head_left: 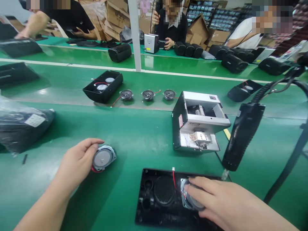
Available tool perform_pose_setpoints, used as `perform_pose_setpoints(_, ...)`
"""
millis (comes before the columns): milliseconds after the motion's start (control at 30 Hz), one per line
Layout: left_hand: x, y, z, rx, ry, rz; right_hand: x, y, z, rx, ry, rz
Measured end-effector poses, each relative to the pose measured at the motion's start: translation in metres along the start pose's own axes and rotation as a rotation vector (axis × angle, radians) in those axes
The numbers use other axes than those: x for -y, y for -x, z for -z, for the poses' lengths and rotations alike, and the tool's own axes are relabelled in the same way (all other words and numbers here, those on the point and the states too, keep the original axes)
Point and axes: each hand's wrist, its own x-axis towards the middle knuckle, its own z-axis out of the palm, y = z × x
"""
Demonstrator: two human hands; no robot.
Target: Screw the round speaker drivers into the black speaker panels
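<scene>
My left hand (77, 160) grips a round speaker driver (103, 158) with a silver back and red wire, holding it on the green bench. My right hand (216, 199) presses its fingers on a second silver speaker driver (190, 197) seated in the black speaker housing panel (156, 199) lying flat in front of me. A red wire with a white plug (173, 175) rises from that driver. The panel's round mesh grille (164, 190) is left of my right hand.
A hanging black electric screwdriver (243, 138) dangles just right of the white screw feeder box (198, 123). Three small speaker drivers (148, 95) and an open black housing (103, 86) sit on the belt beyond. A bagged stack (24, 128) lies left. Other people work across the line.
</scene>
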Motion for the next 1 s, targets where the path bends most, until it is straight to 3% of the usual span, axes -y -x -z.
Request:
perform_pose_setpoints(100,0.009,0.006,0.008,-0.027,-0.055,-0.069,-0.007,0.002,-0.011,-0.145,0.126,0.114)
perform_pose_setpoints(200,0.013,0.023,0.017,-0.031,-0.111,-0.113,-0.007,0.007,-0.019,-0.261,0.230,0.116)
perform_pose_setpoints(333,0.004,0.050,0.015,0.003,-0.378,-0.178,0.000,0.013,-0.019,-0.294,0.284,0.101)
perform_pose_setpoints(433,-0.002,0.058,0.010,-0.013,-0.589,-0.238,0.005,0.012,-0.013,-0.299,0.225,0.085)
perform_pose_setpoints(567,0.004,0.051,0.016,0.061,-0.585,-0.439,0.008,0.010,-0.001,-0.295,0.073,0.032)
perform_pose_setpoints(833,0.047,0.028,0.059,0.274,-0.607,-0.652,0.022,0.000,0.018,-0.337,-0.039,-0.045)
perform_pose_setpoints(900,0.047,0.022,0.063,0.286,-0.662,-0.653,0.023,-0.002,0.019,-0.331,-0.036,-0.031)
perform_pose_setpoints(1000,0.030,0.016,0.058,0.328,-0.707,-0.691,0.023,-0.003,0.019,-0.312,-0.045,-0.028)
